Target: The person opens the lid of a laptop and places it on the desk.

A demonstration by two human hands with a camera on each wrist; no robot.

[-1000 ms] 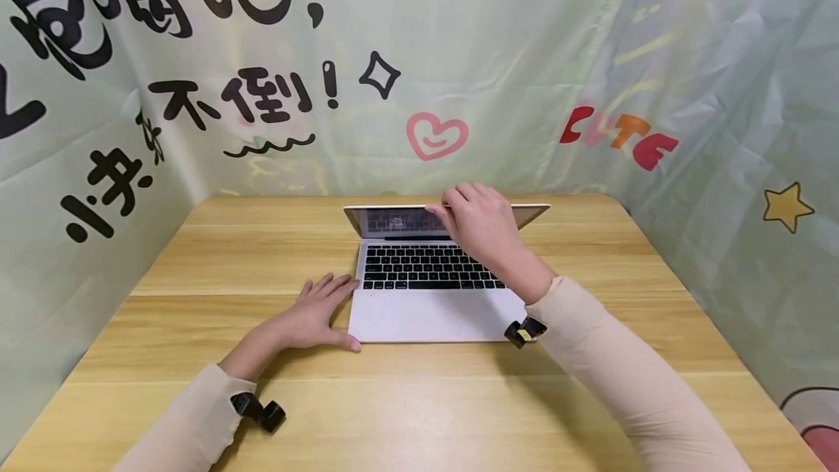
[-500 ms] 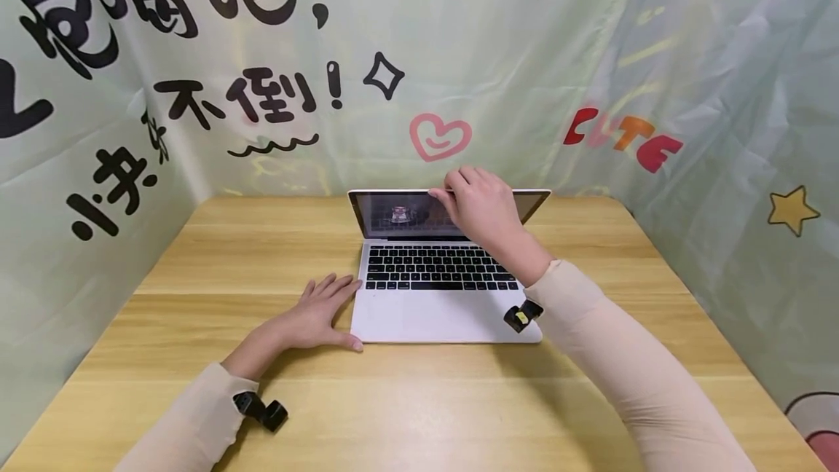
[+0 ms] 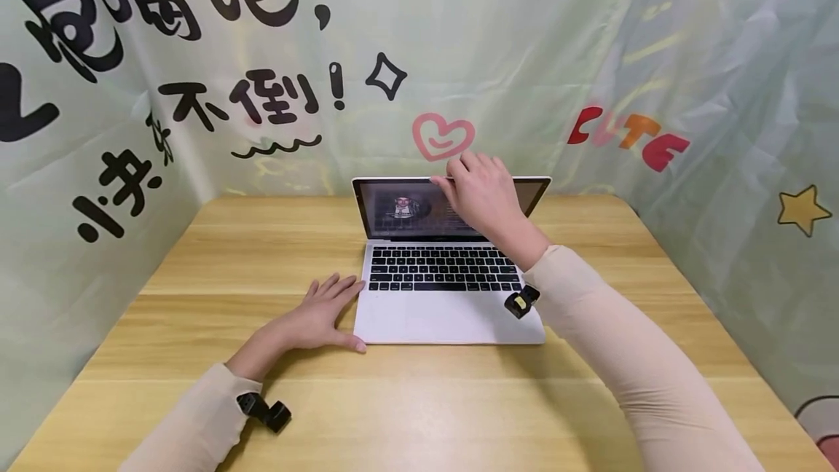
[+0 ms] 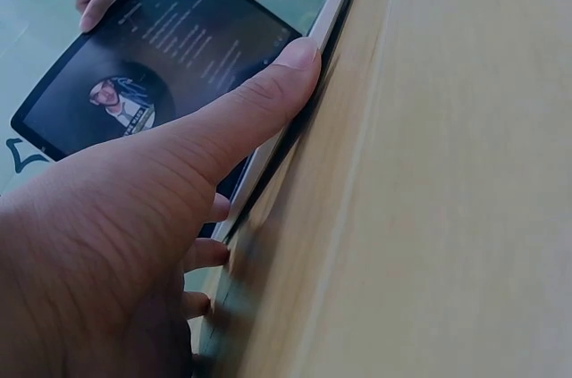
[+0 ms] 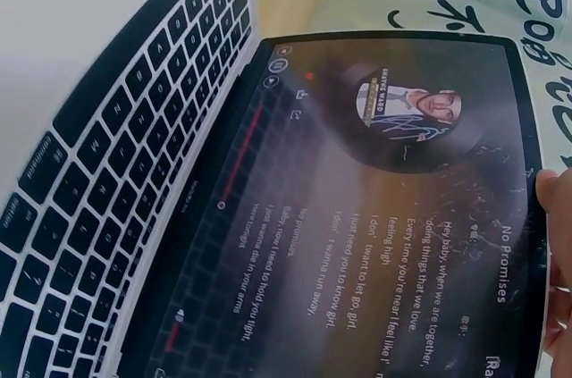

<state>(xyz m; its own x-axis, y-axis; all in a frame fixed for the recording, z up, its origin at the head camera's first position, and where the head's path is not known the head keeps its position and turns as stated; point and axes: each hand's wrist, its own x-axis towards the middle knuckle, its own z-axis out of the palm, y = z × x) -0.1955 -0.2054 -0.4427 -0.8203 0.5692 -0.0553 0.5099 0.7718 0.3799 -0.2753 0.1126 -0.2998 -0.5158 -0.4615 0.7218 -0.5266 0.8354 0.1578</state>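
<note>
A silver laptop [image 3: 426, 319] stands on the table with its lid raised, keyboard facing me. My right hand [image 3: 481, 199] grips the top edge of the lid, thumb on the screen side and fingers over the back. In the right wrist view the lit screen [image 5: 357, 181] shows a song page with lyrics, and the thumb and fingertips hold its edge. At the laptop's left side rests my left hand [image 3: 314, 323], fingers spread and fairly straight, thumb by the front corner. The left wrist view shows that thumb [image 4: 268, 92] lying along the edge of the base.
Under the laptop is a light wooden table [image 3: 262, 239]. Behind it and along both sides hangs a pale green cloth [image 3: 511, 35] with printed lettering, a heart and a star. Small black cameras [image 3: 265, 412] are worn on both sleeves.
The lid has swung up and back, held by my right hand, which rose with it. More of the screen shows now. My left hand has stayed at the laptop's left side.
</note>
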